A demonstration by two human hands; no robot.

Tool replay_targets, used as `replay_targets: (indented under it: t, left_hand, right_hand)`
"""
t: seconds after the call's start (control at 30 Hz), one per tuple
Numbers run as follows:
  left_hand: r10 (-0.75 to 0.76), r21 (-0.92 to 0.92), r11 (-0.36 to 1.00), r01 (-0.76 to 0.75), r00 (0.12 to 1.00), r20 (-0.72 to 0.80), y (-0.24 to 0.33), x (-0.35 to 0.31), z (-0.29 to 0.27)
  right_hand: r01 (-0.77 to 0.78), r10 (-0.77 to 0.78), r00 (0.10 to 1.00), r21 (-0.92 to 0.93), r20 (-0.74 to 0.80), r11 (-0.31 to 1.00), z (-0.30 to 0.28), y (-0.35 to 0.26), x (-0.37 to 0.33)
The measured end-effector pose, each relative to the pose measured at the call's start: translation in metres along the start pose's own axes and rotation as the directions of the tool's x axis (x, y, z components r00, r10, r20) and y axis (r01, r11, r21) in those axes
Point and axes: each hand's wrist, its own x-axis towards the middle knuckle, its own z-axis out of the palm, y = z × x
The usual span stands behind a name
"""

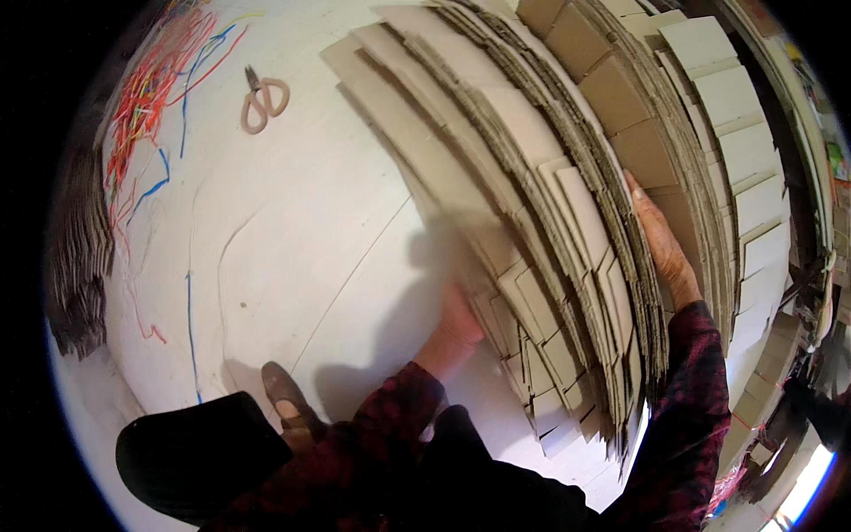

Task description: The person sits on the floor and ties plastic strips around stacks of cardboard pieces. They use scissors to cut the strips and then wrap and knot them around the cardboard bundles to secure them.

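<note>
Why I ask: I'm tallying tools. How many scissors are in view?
1. The scissors lie at upper left, right of the cords; others may be hidden by the cardboard.

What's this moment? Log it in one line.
left hand: blurred, at left side of cardboard stack | right hand: against its right side | scissors: on floor | strings: tangled, upper left
</note>
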Motion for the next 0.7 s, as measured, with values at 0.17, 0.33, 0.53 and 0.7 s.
replay_targets:
  t: [0.17, 0.33, 0.53, 0.7]
  left_hand:
    - [-0.155, 0.836, 0.489, 0.247, 0.968, -0.195, 0.032, -0.014, 0.019]
    - [-0.192, 0.966, -0.155, 0.208, 0.953, -0.236, 0.039, -0.023, 0.011]
    - [0.0, 0.857, -0.504, 0.108, 0.992, -0.125, 0.016, -0.046, -0.04]
    - [-0.12, 0.91, -0.415, -0.012, 0.992, -0.042, -0.012, -0.026, -0.023]
  right_hand:
    - [-0.065, 0.059, 0.996, 0.099, 0.064, 0.993, 0.006, -0.001, 0.012]
    - [-0.252, 0.233, 0.965, 0.196, 0.118, 0.948, -0.016, 0.024, -0.011]
    - [-0.16, 0.12, 0.976, 0.221, 0.183, 0.962, -0.038, 0.11, -0.022]
    - [0.081, -0.11, 0.983, 0.193, 0.145, 0.978, -0.072, 0.242, -0.047]
